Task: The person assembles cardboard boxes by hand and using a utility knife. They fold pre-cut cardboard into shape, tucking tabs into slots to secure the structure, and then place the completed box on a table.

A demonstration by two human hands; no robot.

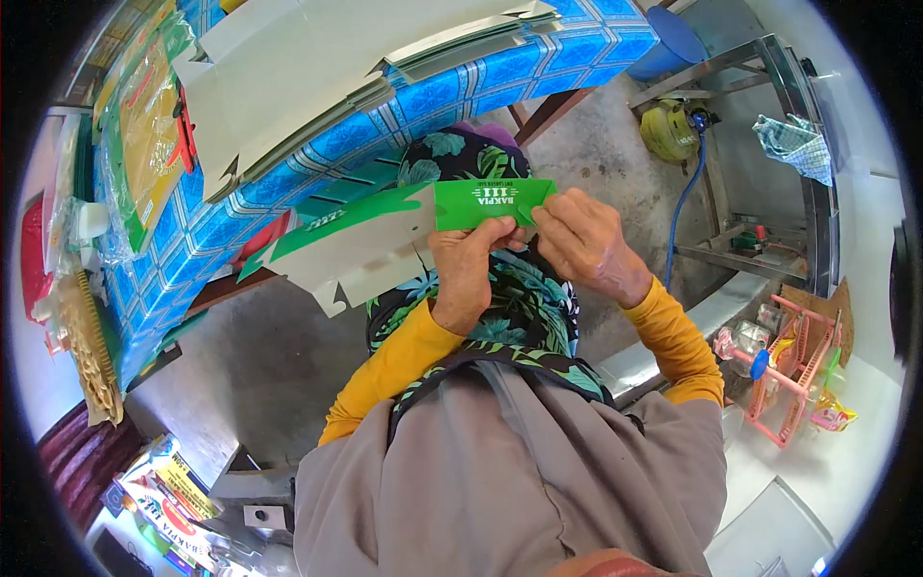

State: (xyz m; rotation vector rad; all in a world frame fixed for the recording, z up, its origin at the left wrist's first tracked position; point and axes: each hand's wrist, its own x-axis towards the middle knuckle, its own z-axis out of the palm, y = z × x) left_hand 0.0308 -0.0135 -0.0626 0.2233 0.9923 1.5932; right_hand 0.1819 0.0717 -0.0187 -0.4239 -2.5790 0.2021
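Over my lap I hold a green and white cardboard box blank [375,231], partly folded. Its right end is bent up into a green box end with white print, while the rest stretches out flat to the left with its pale inner side showing. My left hand [469,260] pinches the lower edge of the folded end, thumb on top. My right hand [588,240] is closed on the right corner of that end, its fingertips pressed to the card. What lies under the fingers is hidden.
A table with a blue tiled-pattern cloth [433,106] stands ahead, bearing a stack of flat card blanks [298,72]. Red-handled scissors [184,135] lie left of the stack. On the right are a metal frame stand [817,192], a green gas cylinder [670,132] and a pink rack [788,375].
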